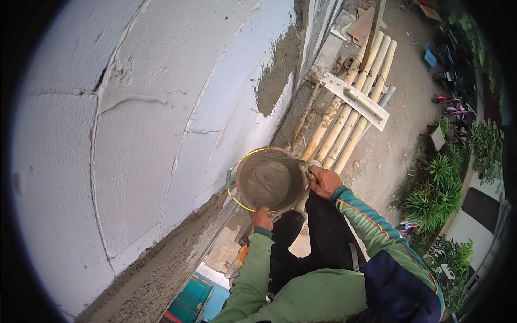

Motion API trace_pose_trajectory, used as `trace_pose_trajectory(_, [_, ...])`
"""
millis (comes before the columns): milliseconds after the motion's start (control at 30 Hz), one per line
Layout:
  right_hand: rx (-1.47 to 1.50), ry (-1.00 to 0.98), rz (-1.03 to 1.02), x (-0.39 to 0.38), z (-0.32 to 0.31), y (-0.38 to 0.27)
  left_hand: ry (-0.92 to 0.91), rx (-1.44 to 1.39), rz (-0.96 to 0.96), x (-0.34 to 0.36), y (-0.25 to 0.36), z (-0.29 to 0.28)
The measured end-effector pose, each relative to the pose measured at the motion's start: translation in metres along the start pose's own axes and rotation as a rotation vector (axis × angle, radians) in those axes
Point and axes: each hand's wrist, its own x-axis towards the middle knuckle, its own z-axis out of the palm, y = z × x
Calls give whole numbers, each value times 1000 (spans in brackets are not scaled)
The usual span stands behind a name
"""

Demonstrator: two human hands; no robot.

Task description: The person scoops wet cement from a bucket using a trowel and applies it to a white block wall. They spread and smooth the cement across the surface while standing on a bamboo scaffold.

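A round bucket (240, 186) of wet grey mortar (271, 185) stands in front of me beside the wall. Its yellow wire handle (237, 171) with a green grip hangs over the wall side. My left hand (262, 219) is closed on the bucket's near rim. In my right hand (325, 182), closed round the handle, is a trowel (288, 160). Its thin metal blade reaches over the far right part of the bucket, and I cannot tell how deep it sits in the mortar. Beyond my right hand, a long plastering float (358, 102) lies across bamboo poles.
Several bamboo poles (344, 121) lashed together form a raised platform ahead. A pale block wall (145, 140) rises on the left, with a grey mortar patch (277, 70). On the ground far below right are plants (436, 188), bicycles (456, 110) and a blue chair (430, 56).
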Motion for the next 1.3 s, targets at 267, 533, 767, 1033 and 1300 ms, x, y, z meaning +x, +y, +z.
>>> trace_pose_trajectory(267, [58, 113, 614, -168, -105, 98, 116, -14, 54, -135, 63, -22])
trace_pose_trajectory(533, [-366, 253, 662, -227, -199, 252, 148, 182, 190, -159, 43, -61])
trace_pose_trajectory(767, [324, 247, 650, -108, -267, 45, 92, 1038, 587, -173, 5, -85])
trace_pose_trajectory(1033, [-41, -139, 317, 49, -318, 55, 509, -740, 45, -216, -14, -3])
trace_pose_trajectory(1300, [-853, -604, -317, 214, -387, 54, 814, -1115, 78, -279, -45, 96])
